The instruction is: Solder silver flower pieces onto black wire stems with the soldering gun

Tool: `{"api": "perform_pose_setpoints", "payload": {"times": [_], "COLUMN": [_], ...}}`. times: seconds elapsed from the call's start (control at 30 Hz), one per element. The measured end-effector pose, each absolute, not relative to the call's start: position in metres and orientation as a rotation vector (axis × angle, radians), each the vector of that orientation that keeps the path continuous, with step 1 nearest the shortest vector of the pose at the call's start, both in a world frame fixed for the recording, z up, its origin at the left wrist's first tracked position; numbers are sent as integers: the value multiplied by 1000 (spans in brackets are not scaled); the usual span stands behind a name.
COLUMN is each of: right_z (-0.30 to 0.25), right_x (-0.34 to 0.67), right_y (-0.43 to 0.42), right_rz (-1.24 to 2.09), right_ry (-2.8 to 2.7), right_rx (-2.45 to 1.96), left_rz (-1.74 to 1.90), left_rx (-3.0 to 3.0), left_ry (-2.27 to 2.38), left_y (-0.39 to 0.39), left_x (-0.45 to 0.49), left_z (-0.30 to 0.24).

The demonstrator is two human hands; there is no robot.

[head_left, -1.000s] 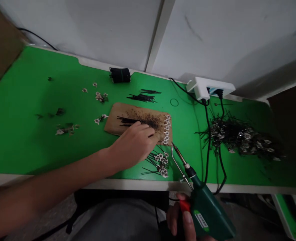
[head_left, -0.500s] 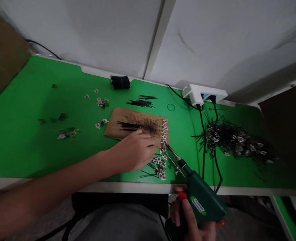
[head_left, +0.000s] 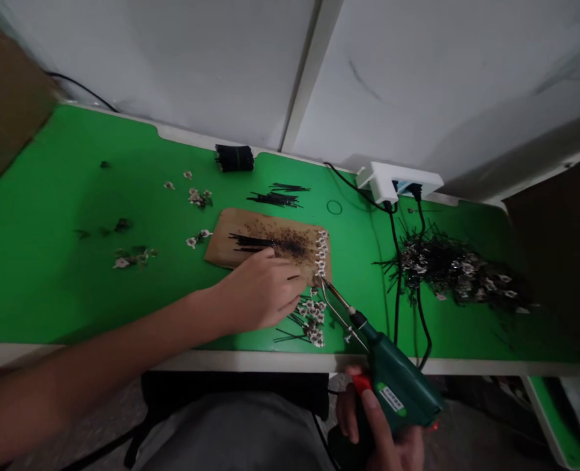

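Note:
My right hand (head_left: 376, 425) is wrapped round the grip of a green soldering gun (head_left: 402, 379), its fingers at the red trigger. The gun's metal tip and thin feed tube reach the lower end of a row of small whitish metal parts (head_left: 322, 245) along the right edge of a scorched brown board (head_left: 221, 245). Over the board's lower edge, my left hand (head_left: 265, 288) is closed, fingers pinched together near that tip; what they hold is hidden. Black wires (head_left: 253, 242) lie on the board beyond the fingers. Wires with metal ends (head_left: 312, 320) are heaped just below the hand.
A bundle of black wires (head_left: 234, 158) and loose wires (head_left: 277, 197) lie behind the board. Small metal parts (head_left: 199, 196) are scattered to the left. At right, a tangled wire pile (head_left: 447, 268) lies under cords from a white power strip (head_left: 402, 182). A wall stands behind.
The soldering tip stays at the lower end of the row, and both hands keep nearly the same pose. The whole view has shifted slightly.

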State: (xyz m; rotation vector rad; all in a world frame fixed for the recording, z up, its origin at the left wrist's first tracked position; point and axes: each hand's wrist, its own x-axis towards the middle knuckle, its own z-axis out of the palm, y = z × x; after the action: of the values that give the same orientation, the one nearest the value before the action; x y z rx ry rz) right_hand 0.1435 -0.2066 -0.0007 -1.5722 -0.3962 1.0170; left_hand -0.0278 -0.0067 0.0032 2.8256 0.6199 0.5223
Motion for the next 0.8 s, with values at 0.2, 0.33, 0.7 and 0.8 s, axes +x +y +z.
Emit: {"api": "perform_pose_setpoints", "payload": {"times": [0.2, 0.33, 0.7, 0.8], "right_z": [8, 10, 10, 19], "right_x": [147, 150, 186, 190], "right_y": [-214, -218, -220, -214], "right_rz": [939, 921, 1036, 1016], "right_ry": [-373, -397, -565, -607], "right_rx": [-1659, -1731, -1732, -1716], "left_rz": [538, 496, 449, 474], "left_rx": [2806, 2801, 2806, 2865], "left_ry": [631, 640, 613, 598], "left_y": [-7, -7, -3, -1], "left_x": [-28, -28, -33, -34], "left_z": [5, 7, 8, 7]}}
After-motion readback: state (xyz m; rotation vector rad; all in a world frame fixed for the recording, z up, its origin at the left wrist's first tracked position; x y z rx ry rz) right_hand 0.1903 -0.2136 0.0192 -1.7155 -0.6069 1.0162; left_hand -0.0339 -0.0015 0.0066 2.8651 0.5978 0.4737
